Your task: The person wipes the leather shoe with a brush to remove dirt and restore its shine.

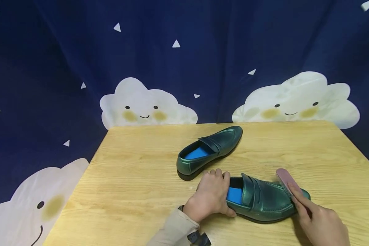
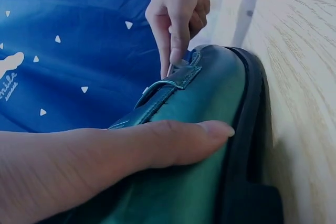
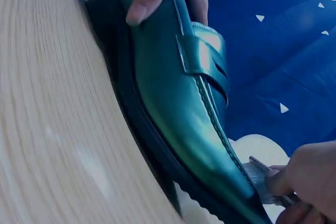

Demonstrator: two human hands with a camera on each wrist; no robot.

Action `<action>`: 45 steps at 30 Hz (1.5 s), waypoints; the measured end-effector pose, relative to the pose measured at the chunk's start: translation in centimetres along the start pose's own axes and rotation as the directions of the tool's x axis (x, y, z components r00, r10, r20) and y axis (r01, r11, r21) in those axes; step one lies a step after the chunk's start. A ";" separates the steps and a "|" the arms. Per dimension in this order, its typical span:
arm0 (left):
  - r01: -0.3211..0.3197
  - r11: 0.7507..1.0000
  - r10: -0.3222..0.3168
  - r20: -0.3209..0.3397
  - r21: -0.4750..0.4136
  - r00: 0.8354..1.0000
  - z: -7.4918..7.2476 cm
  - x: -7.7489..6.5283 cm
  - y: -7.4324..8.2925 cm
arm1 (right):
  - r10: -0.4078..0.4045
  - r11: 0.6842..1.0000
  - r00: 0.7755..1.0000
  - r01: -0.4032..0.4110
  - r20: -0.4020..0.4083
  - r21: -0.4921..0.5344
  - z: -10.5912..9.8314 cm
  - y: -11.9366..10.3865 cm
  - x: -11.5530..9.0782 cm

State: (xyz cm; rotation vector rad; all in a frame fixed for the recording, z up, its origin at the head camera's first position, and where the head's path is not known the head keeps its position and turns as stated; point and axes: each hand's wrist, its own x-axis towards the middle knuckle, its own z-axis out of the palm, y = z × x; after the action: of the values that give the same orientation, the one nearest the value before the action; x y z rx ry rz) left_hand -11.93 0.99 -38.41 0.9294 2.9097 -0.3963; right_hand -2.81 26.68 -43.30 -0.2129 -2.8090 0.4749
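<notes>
A dark green loafer [image 1: 269, 201] with a blue insole lies on the table, its toe to the right. My left hand [image 1: 210, 194] grips it round the heel, and the thumb presses along the near side in the left wrist view. My right hand [image 1: 323, 220] holds a small pink-backed brush [image 1: 284, 176] over the toe. In the right wrist view the brush's pale bristles [image 3: 256, 177] are right at the upper near the toe. A matching green loafer [image 1: 224, 140] sits farther back, toe pointing to the back right.
The pale wooden table [image 1: 135, 171] runs back to a dark blue curtain [image 1: 209, 61] printed with smiling clouds and small white triangles. A black strap device [image 1: 199, 238] is at the left sleeve's cuff.
</notes>
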 end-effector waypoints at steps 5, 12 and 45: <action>-0.011 1.000 0.011 -0.003 -0.011 1.000 -0.2 0.1 0.0 | 0.128 0.990 0.992 -0.127 0.010 -0.063 -0.7 0.9 0.1; -0.018 1.000 0.018 -0.024 -0.011 1.000 0.2 -0.1 0.0 | 0.023 1.000 1.000 -0.023 -0.002 -0.012 -0.1 0.2 -0.6; -0.033 0.999 0.033 -0.044 0.005 0.998 0.5 0.0 -0.2 | 0.027 0.999 0.994 -0.029 -0.109 -0.022 -0.6 0.6 -2.5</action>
State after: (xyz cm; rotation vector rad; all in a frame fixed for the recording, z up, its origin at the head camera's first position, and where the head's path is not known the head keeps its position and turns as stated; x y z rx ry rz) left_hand -12.03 0.70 -38.80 0.9982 2.9298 -0.3854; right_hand -0.19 26.97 -43.62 -0.2751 -2.7095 0.4239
